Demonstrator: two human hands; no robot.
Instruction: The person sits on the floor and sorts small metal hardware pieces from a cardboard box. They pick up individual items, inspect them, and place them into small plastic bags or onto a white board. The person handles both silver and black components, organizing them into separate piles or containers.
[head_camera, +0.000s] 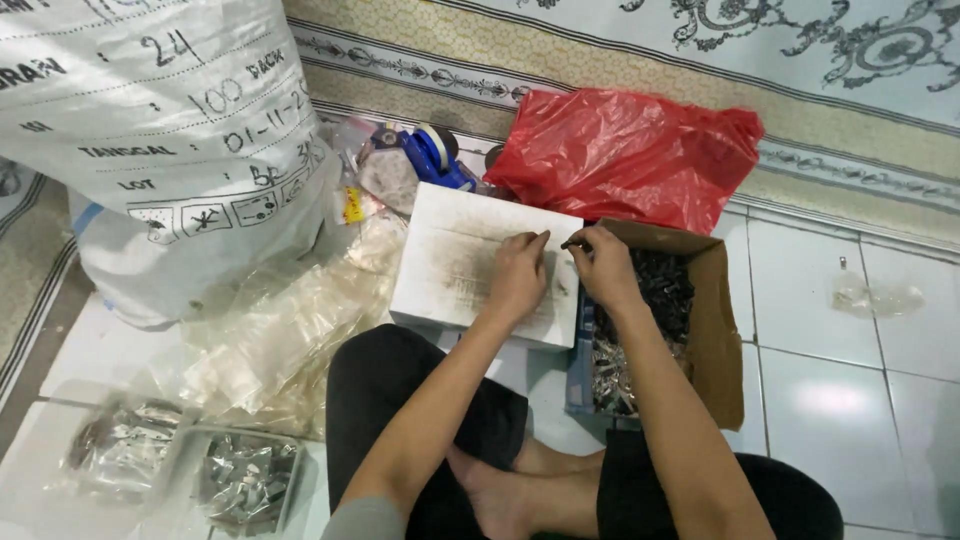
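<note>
Here a small dark piece (573, 243) sits pinched in the right hand (603, 262) over the white box (455, 262) on the floor, left hand (518, 275) flat on the lid, its grip loose and empty. Sorting from the cardboard box (722, 330) seems underway; placing neatly needs steadiness.

I sat on a glossy white tiled floor (850, 400) whose grey grout lines caught a soft overhead glare. Above the tiles lay a patterned carpet (620, 50), beige and pale grey with dark scrollwork borders.
</note>
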